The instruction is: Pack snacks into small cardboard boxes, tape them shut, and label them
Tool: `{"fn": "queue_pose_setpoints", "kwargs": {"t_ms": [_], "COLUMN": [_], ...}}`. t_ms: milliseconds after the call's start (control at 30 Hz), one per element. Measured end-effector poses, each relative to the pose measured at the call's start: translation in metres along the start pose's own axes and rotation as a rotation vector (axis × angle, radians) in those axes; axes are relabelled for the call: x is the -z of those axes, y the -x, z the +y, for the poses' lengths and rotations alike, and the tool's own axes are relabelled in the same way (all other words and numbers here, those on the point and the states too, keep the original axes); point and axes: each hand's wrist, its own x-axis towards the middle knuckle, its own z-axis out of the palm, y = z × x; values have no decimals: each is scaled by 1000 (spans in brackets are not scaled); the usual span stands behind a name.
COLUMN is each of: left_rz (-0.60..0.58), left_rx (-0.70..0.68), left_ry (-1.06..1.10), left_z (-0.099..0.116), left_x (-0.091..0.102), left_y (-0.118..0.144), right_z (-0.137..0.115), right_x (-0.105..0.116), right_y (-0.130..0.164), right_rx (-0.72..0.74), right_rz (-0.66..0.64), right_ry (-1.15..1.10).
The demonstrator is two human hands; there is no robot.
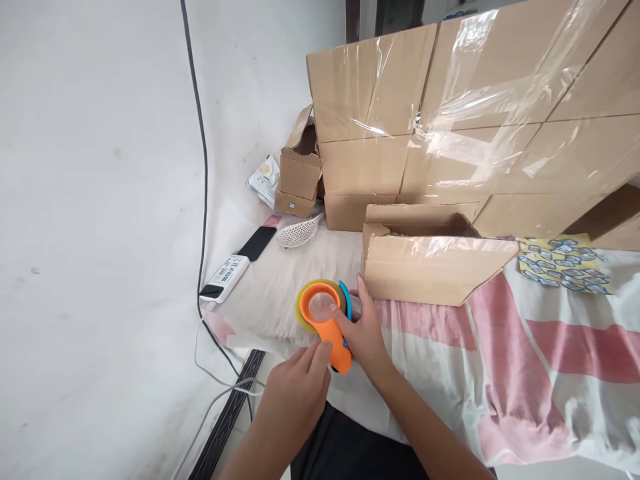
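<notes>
Near field: left hand (295, 393), at 6 o'clock, fingers loosely together, tips touching the lower end of the orange tape dispenser (325, 320). Right hand (365, 333), just at 3 o'clock of it, fingers curled around the dispenser's handle; the exact grip is partly hidden. The dispenser lies on the bedsheet (500, 360), close to the near open box (430, 267). Judged step: taking up the dispenser, tape not yet drawn. The next move calls for a firm handle grip and finding the free tape end.

Far field: power strip (225, 275) at 10 o'clock, label print too small to read; white strainer (299, 233); taped carton stack (475, 113) at 1 o'clock; printed yellow sheet (565, 263), pattern only, no legible writing.
</notes>
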Motion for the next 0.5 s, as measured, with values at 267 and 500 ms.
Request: {"fn": "queue_pose_setpoints", "kwargs": {"t_ms": [267, 500], "left_rz": [29, 134], "left_rx": [197, 326], "left_ry": [219, 284], "left_z": [14, 27], "left_x": [-20, -37], "left_y": [29, 40], "right_z": [-3, -54], "right_x": [7, -32], "right_y": [-10, -17], "right_rx": [735, 494], "right_rz": [49, -659], "right_ry": [613, 1356]}}
